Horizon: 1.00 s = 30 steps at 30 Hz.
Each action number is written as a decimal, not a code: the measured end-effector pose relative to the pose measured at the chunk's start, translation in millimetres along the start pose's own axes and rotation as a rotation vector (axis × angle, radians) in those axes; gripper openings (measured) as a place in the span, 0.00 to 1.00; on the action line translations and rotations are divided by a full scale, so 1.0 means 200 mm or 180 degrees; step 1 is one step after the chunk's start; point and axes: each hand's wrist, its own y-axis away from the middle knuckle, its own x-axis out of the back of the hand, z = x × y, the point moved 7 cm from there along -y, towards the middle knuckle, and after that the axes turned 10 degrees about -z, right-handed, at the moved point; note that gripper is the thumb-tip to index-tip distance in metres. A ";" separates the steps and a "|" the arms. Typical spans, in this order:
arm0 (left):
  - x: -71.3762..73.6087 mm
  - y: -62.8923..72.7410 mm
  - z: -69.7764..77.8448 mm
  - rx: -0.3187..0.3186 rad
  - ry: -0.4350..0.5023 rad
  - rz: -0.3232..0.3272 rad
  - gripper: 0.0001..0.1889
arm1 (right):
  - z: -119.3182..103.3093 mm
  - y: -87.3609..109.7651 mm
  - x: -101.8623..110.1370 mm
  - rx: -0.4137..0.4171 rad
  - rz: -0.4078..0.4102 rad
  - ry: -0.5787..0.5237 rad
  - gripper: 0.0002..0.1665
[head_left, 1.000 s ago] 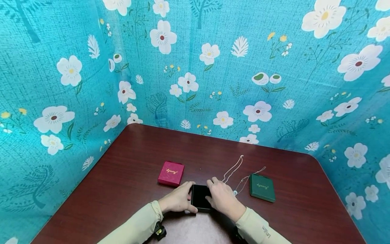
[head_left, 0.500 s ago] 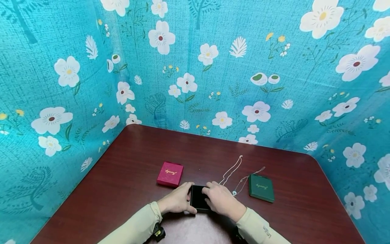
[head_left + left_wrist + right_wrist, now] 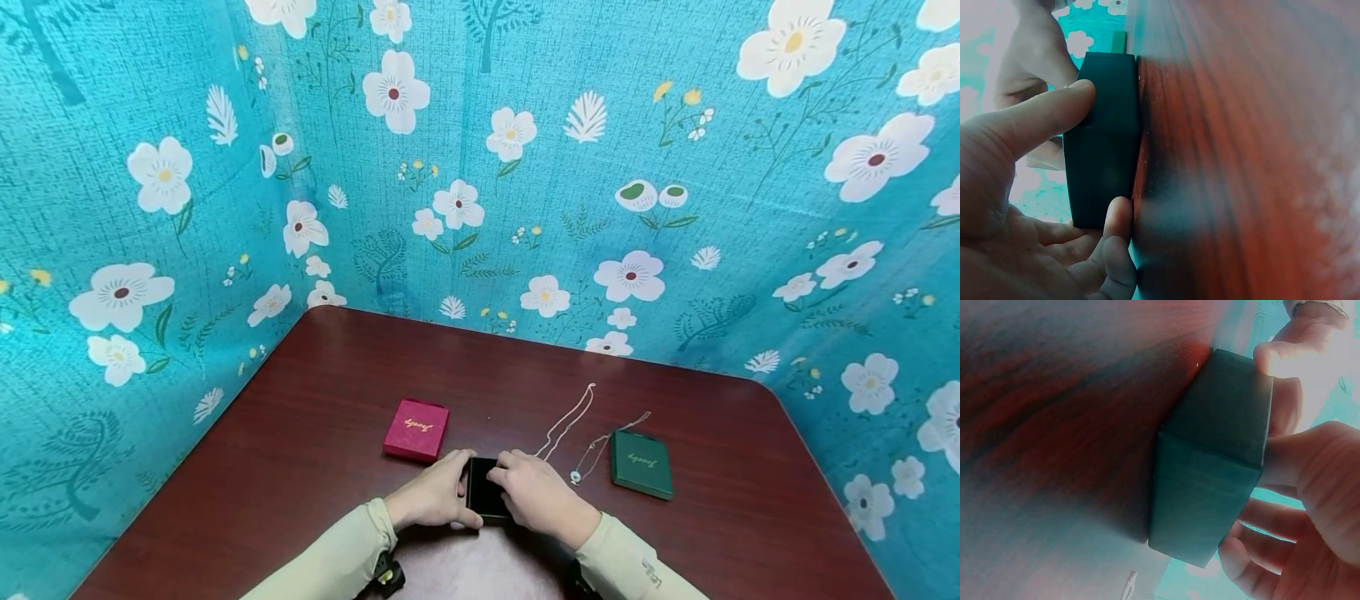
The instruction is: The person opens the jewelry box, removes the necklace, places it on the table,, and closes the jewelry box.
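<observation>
A small dark green square box (image 3: 1107, 156) with a black inside (image 3: 480, 490) sits on the table, its black side facing up. My left hand (image 3: 431, 494) grips it from the left, thumb (image 3: 1054, 115) on the near side and fingers round the far one. Over the box's right part lies my right hand (image 3: 543, 497), its bent fingers and thumb at the black inside. In the right wrist view the thumb disappears behind the box's (image 3: 1210, 469) upper edge; whether it pinches anything there I cannot tell.
A red jewelry box (image 3: 417, 430) stands beyond my left hand. To the right lies a flat green lid-like box (image 3: 641, 464) with gold lettering. Between it and my right hand are a chain necklace (image 3: 567, 422) and a second one with a round pendant (image 3: 576, 477). Floral cloth (image 3: 457, 250) surrounds the table (image 3: 360, 375).
My right hand has shifted left over the box, its fingers now farther across the black inside. The left hand keeps its grip, and the box stays in place.
</observation>
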 end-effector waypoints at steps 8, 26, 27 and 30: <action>0.00 0.00 0.00 -0.0050 -0.0036 0.0019 0.42 | 0.01 0.00 -0.03 -0.0021 -0.0066 0.0061 0.11; -0.01 0.00 -0.01 -0.0006 -0.0019 -0.0009 0.46 | 0.03 -0.01 -0.02 0.0055 -0.0109 -0.0315 0.10; -0.01 0.00 -0.01 -0.0014 -0.0018 -0.0002 0.45 | 0.04 0.00 -0.01 0.0060 -0.0127 -0.0388 0.10; 0.00 -0.01 -0.01 -0.0035 -0.0011 0.0019 0.44 | 0.08 0.02 0.01 0.0063 -0.0098 -0.0647 0.07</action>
